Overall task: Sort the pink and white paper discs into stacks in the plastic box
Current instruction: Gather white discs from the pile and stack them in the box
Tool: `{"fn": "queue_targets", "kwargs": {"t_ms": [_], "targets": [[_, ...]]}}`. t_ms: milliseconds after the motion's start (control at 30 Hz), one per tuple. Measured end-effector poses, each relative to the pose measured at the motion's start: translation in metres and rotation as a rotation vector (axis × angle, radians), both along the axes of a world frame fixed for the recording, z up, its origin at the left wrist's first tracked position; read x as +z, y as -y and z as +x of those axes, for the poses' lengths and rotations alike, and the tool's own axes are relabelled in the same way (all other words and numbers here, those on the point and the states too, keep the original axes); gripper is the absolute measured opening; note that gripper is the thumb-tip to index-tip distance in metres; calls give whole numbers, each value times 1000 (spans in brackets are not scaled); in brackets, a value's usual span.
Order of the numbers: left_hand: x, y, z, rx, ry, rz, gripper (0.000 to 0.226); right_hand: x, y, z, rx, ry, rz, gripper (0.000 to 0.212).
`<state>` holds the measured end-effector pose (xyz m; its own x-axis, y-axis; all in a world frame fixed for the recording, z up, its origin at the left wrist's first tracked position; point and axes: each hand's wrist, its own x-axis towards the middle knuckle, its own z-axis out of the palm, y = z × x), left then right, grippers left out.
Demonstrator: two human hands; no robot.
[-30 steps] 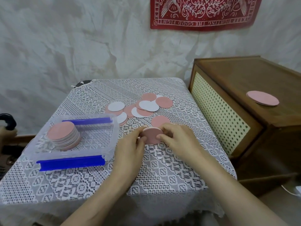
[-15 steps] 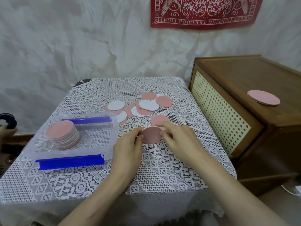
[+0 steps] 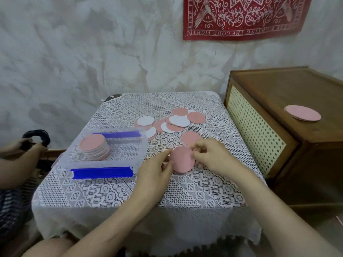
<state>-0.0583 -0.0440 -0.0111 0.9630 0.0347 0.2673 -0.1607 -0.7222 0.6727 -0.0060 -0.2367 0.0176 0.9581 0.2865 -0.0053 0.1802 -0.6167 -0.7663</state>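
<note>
Partway imo: pink stack (image 3: 94, 147) in the plastic box (image 3: 138, 158), no white one. Right of it, left hand (image 3: 154, 172) and right hand (image 3: 213, 157) fingers pinch a pink disc (image 3: 182, 161); loose discs (image 3: 172, 121) unsorted.

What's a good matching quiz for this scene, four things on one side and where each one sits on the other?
Things:
1. stack
2. held disc
3. rightmost disc
4. loose pile

Places:
A. on the cabinet
B. on the cloth
C. in the box
D. between left hand and right hand

Pairs: 1-C, 2-D, 3-A, 4-B
</note>
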Motion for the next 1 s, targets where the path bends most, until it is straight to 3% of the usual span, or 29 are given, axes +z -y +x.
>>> {"fn": "queue_targets", "kwargs": {"t_ms": [200,467,567,733,1000], "targets": [[9,-22,-36,63,10,-39,35,22,-6,-13,72,-106,141,19],[38,-99,-51,292,105,-96,21,32,-81,-14,68,-189,326,13],[43,-136,-44,367,146,-29,25,43,-117,-7,64,-184,328,15],[40,-194,-33,483,106,241,30,51,-173,14,41,-159,271,16],[20,-223,-22,436,89,189,53,41,-239,43,8,-170,202,15]]}}
